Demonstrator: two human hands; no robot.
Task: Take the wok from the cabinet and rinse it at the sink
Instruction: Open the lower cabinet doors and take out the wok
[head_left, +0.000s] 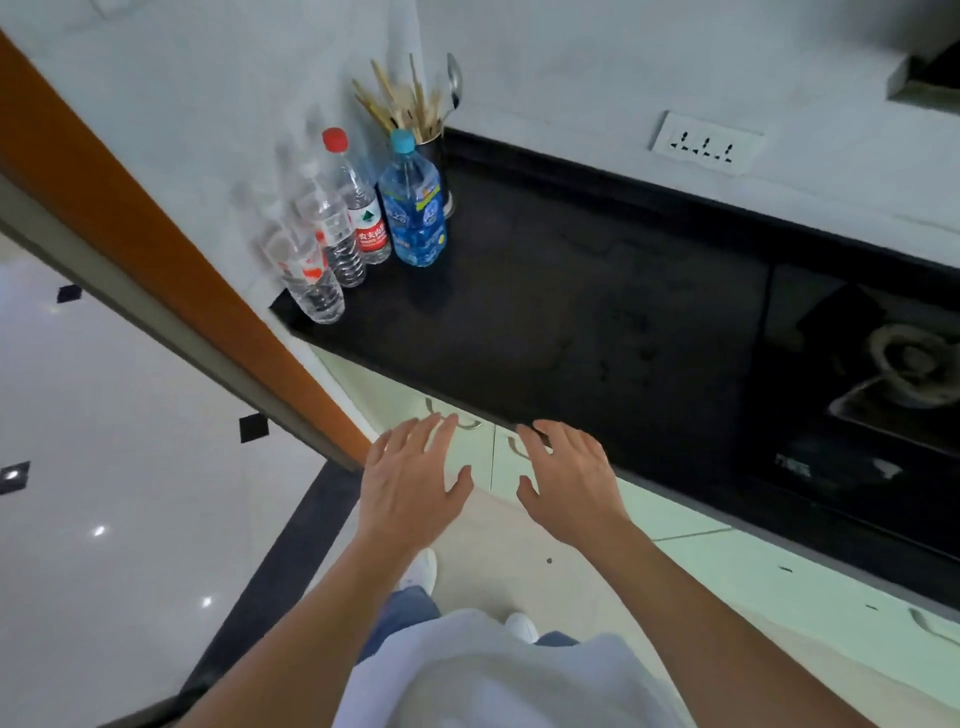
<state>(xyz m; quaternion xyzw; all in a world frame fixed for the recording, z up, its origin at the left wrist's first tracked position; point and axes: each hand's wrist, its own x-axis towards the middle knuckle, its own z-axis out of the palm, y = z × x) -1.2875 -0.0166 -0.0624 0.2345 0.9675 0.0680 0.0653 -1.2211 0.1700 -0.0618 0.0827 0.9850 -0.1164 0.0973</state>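
I held L hand (410, 483) and R hand (569, 478) just below the countertop (545, 312) edge, fingers spread wide, gripping nothing, before the shut cabinet (480, 452) doors under it. Fingertips maybe touched the handles (470, 424), too blurry.

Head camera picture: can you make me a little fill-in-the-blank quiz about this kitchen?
The left hand and right hand reach, fingers spread, toward the two metal ____ of the cabinet.
The bottle right in front of the chopstick holder has a ____ cap.
The stove burner lies at the ____ edge of the view.
Missing words: handles; blue; right.
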